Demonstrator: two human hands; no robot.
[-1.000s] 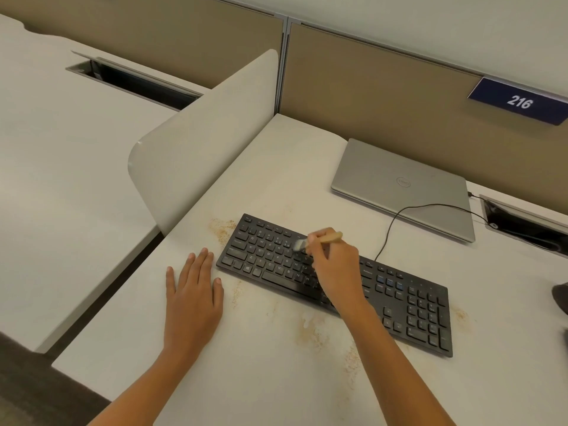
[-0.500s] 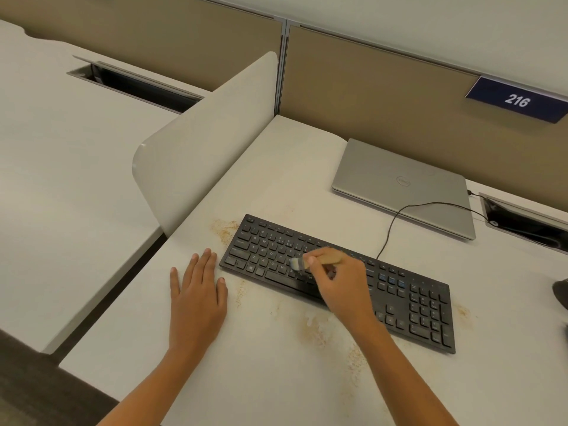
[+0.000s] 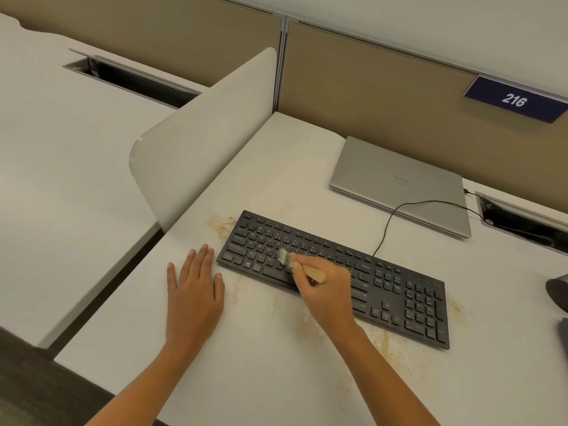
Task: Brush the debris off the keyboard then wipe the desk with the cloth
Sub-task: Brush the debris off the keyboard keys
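Right hand (image 3: pixel 325 290): gripped brush (image 3: pixel 302 267), bristles on keyboard (image 3: pixel 399 290).
Left hand (image 3: pixel 193 290): lay flat, fingers straight, on desk (image 3: pixel 261 379).

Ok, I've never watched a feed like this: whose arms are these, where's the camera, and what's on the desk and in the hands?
No machine here: these are a person's two bare arms, filmed by one wide camera worn on the head, looking forward and down. The left hand lies flat and open on the desk, beside the left end of the black keyboard. The right hand grips a small wooden-handled brush, its bristles down on the keys. Brownish crumbs lie on the desk around the keyboard. Behind it sits a closed silver laptop, and a thin black cable leads back from the keyboard. A dark thing at the right edge is cut off; I cannot tell what it is.
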